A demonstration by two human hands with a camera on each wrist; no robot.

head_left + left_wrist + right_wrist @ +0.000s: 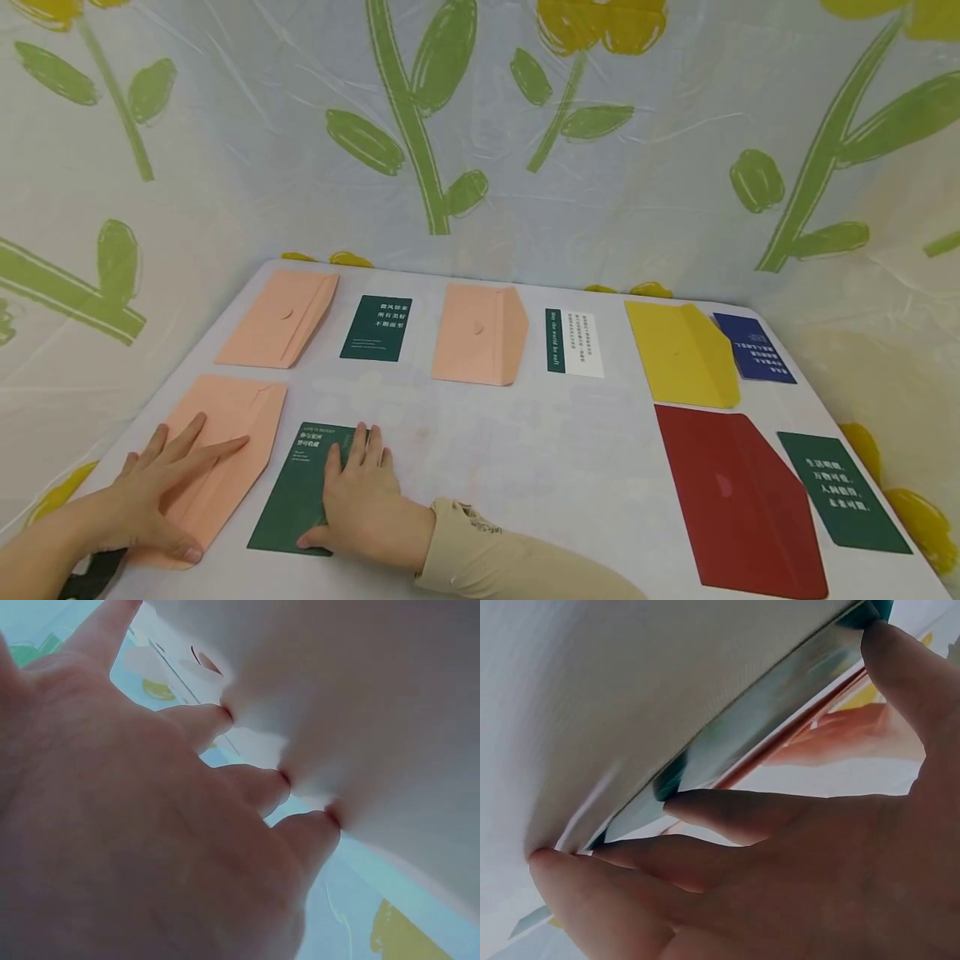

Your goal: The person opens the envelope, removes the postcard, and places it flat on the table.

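Note:
At the near left, my left hand lies with spread fingers on a pink envelope. In the left wrist view, the fingertips of the left hand touch the envelope's pale surface. Just to the right, my right hand rests on the right side of a dark green card with white lettering, fingers extended and thumb toward its lower edge. The hand covers part of that card. Seen from the right wrist, thumb and fingertips of the right hand touch along the card's edge.
Along the back lie two pink envelopes, a small green card, a green-and-white card, a yellow envelope and a blue card. At right are a red envelope and another green card. A flowered curtain surrounds the white table.

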